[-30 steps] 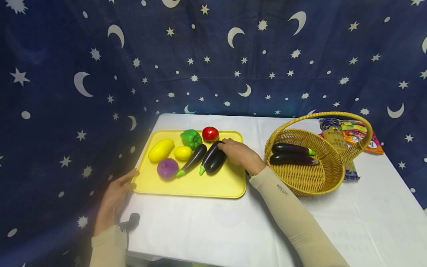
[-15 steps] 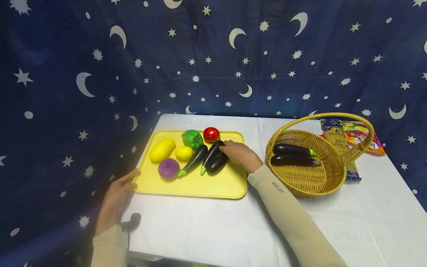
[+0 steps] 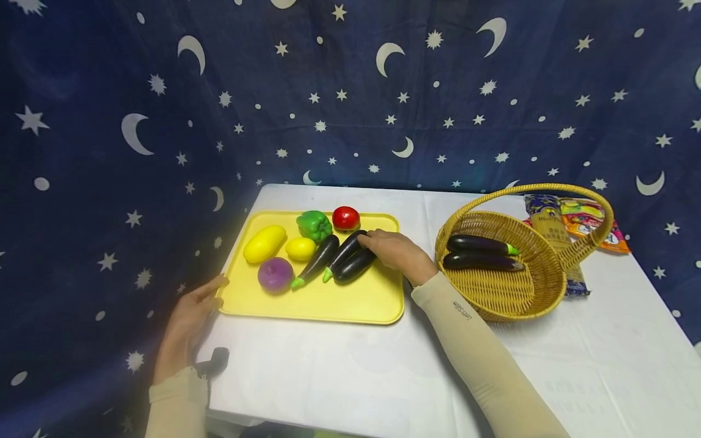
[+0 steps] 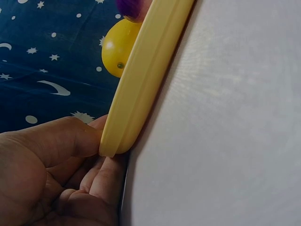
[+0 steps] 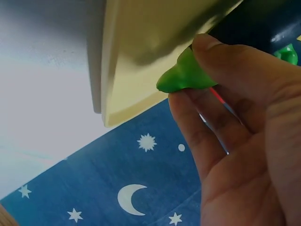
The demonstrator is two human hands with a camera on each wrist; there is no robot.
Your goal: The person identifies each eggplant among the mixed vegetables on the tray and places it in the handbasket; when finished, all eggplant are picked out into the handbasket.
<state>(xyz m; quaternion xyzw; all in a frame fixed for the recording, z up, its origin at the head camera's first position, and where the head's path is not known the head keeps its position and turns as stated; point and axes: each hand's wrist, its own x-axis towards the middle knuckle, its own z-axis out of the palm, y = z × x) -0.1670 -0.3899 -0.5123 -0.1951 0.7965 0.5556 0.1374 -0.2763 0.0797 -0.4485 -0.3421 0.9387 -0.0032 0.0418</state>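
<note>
My left hand point(image 3: 188, 316) pinches the front left corner of a yellow tray point(image 3: 350, 307), thumb on the rim and fingers below, as the left wrist view shows. Over the tray's right side, my right hand point(image 3: 400, 254) holds a plump dark eggplant point(image 3: 355, 266) by its green stem end point(image 5: 190, 73), between thumb and fingers; in the head view the hand hides that end. Against it lies a slender eggplant point(image 3: 344, 253), its green tip towards the front. A third eggplant point(image 3: 317, 261) lies to the left, beside a purple onion-like ball point(image 3: 275, 275).
Also on the tray are a yellow mango point(image 3: 265, 244), a lemon point(image 3: 300, 249), a green bell pepper point(image 3: 314, 225) and a red tomato point(image 3: 345, 218). Right of it stands a wicker basket point(image 3: 501, 298) with two eggplants point(image 3: 482, 261); behind that are a noodle packet point(image 3: 549, 228) and colourful bags point(image 3: 594, 222).
The plump eggplant and the slender one have shifted slightly against each other, the slender one's green tip moving a little left. The left hand stays at the tray's corner.
</note>
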